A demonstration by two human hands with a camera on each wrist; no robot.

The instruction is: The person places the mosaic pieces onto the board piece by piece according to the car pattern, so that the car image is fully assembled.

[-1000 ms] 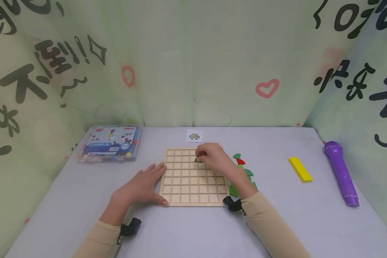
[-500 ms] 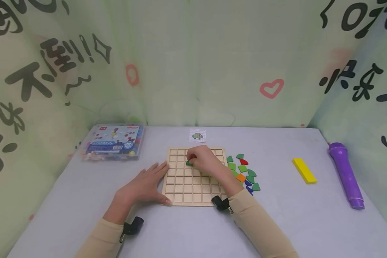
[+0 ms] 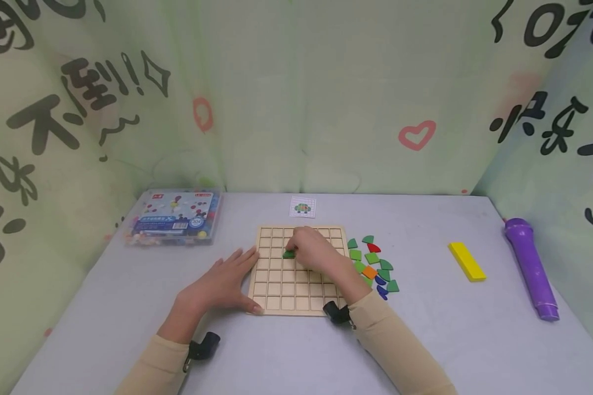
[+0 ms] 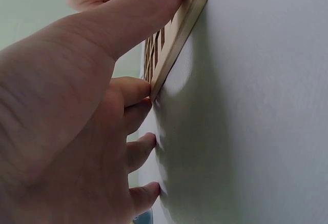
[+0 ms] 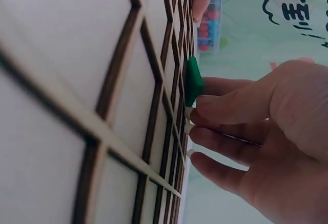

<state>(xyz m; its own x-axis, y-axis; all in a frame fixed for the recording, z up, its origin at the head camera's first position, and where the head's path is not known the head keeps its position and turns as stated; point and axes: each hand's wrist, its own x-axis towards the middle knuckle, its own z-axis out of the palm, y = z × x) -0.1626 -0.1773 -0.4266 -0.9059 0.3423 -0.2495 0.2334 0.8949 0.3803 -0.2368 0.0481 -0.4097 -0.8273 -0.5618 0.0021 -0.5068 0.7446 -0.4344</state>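
Note:
A square wooden grid board [image 3: 272, 288] lies flat on the table. My left hand [image 3: 222, 282] rests along its left side with fingers spread, the thumb on the near left corner. In the left wrist view the thumb and index fingertip touch the board's edge [image 4: 179, 42], the other fingertips on the table. Over the board's upper middle, my right hand [image 3: 312, 249] pinches a small dark green tile [image 3: 289, 254] between thumb and fingers. The right wrist view shows this green tile [image 5: 192, 83] standing tilted against the grid, its lower edge at the slots.
Several loose tiles, such as an orange square [image 3: 369, 272] and a red quarter-circle [image 3: 373, 248], lie right of the board. A pattern card [image 3: 302, 208] sits behind it. A clear box of beads [image 3: 173, 216], a yellow bar [image 3: 466, 261] and a purple tube [image 3: 531, 269] stand farther out.
My right hand has moved left across the board with the green tile, then dipped slightly. The left hand keeps its place on the board, while the whole view has shifted a little.

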